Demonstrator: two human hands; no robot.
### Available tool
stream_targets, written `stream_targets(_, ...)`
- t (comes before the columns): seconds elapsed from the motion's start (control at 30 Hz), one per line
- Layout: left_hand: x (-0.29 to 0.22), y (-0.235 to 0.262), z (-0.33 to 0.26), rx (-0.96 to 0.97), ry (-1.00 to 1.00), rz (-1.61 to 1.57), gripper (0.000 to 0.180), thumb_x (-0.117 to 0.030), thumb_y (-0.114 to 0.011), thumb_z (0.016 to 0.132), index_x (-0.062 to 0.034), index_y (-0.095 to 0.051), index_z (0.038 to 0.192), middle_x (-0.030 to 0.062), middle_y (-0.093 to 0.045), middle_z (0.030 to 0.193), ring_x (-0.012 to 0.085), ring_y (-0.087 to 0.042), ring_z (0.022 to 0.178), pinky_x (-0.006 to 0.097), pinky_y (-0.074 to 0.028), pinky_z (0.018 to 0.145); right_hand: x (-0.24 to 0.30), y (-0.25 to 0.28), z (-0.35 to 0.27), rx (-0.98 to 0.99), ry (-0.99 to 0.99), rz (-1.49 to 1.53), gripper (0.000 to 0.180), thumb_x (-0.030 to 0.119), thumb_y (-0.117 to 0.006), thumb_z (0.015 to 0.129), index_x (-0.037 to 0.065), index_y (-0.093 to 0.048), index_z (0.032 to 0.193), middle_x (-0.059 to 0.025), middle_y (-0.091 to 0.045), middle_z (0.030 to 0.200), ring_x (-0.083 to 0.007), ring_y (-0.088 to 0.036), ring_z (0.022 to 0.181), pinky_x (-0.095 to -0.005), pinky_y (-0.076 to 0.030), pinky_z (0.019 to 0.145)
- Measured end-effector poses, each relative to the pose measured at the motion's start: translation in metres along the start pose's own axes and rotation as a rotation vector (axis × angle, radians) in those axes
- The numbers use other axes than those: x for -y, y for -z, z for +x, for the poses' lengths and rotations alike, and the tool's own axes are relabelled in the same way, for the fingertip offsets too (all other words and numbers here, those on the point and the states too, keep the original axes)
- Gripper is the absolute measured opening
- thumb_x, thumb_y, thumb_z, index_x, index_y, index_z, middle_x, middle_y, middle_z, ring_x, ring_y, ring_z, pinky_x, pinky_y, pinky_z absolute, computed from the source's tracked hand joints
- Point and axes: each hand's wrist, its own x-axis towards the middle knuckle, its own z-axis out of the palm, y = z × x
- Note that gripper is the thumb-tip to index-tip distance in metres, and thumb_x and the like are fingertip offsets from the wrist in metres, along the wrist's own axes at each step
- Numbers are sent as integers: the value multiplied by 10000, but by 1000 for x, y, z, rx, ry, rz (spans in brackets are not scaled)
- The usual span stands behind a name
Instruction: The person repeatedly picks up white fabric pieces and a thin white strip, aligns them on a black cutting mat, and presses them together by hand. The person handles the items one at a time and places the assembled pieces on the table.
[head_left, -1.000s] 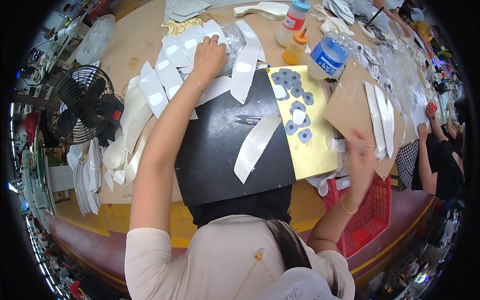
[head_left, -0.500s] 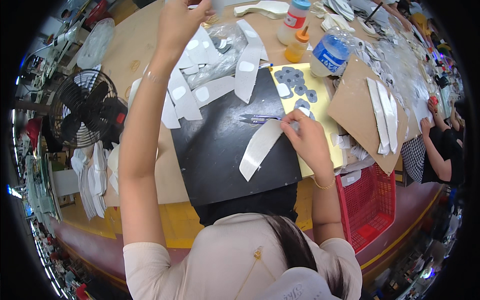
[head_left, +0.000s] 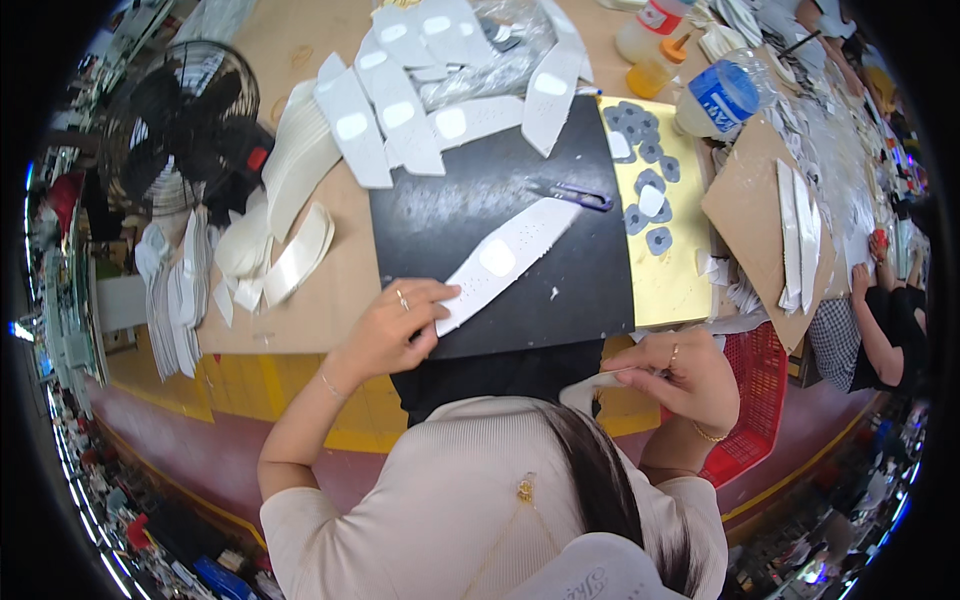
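Note:
A long, curved white material piece (head_left: pixel 540 235), with rows of small holes and a white rounded patch, lies diagonally on the black mat (head_left: pixel 585 290). Its near end is between the fingers of my left hand (head_left: pixel 395 325), closed at the mat's front left. My right hand (head_left: pixel 690 375) is off the table's front edge, pinching another pale curved strip (head_left: pixel 592 385) between thumb and fingers; part of that strip hangs over my lap. Beyond the first piece's far end rest purple-handled thread snips (head_left: pixel 575 194). On a yellow board (head_left: pixel 670 290) sit several grey flower-shaped pieces (head_left: pixel 658 240), two with white patches.
Several patched white pieces (head_left: pixel 385 95) lie beyond the mat near clear plastic. Stacked curved strips (head_left: pixel 295 160) and a black fan (head_left: pixel 175 125) stand left. Bottles, including a blue-labelled one (head_left: pixel 722 98), stand at far right. A red basket (head_left: pixel 755 385) sits below the table's right side.
My left hand has come down from the far side to the mat's near edge, where a patched piece now lies. My right hand has drawn its strip off the mat toward my lap.

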Motion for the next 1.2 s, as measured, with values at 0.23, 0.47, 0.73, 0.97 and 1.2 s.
stream_targets(0.23, -14, 3, -8, -251, 165, -30, 257, -15, -622, 810, -31, -686, 1058, 116, -668, 1208, 315, -589, 1046, 401, -447, 942, 2, -40, 15, -315, -187, 608, 90, 67, -731, 870, 3, -688, 917, -13, -682, 736, -32, -542, 543, -191, -392, 482)
stream_targets(0.47, -29, -49, 16, -265, 377, 391, 582, -360, -762, 810, -30, -595, 1261, 113, -533, 1249, 297, -468, 1119, 445, -336, 977, -10, -50, 26, -238, -269, 703, 108, 71, -735, 879, 4, -667, 931, 9, -661, 739, 5, -465, 532, -180, -317, 471)
stream_targets(0.73, -12, -10, 26, -3, 364, 84, 561, -392, -751, 808, -106, -614, 1270, 107, -524, 1169, 288, -462, 1083, 409, -349, 947, -14, -57, 31, -191, -202, 689, 95, 68, -734, 877, 13, -665, 912, 13, -641, 707, -3, -463, 498, -175, -313, 445)
stream_targets(0.97, -26, 2, -6, -165, 776, -1152, 337, -245, -660, 959, 53, -637, 1113, 140, -718, 941, 170, -703, 767, 255, -546, 660, -34, -81, 51, -473, -451, 861, 168, 119, -711, 907, 50, -559, 898, 49, -532, 611, 3, -387, 427, -160, -260, 391)
stream_targets(1.2, -19, -3, 3, -253, 982, -741, 215, -182, -662, 946, 30, -672, 909, 92, -704, 741, 107, -637, 557, 206, -463, 497, -53, -83, 65, -538, -522, 282, 201, 162, -741, 888, -6, -646, 832, -31, -620, 641, -66, -516, 518, -238, -404, 486)
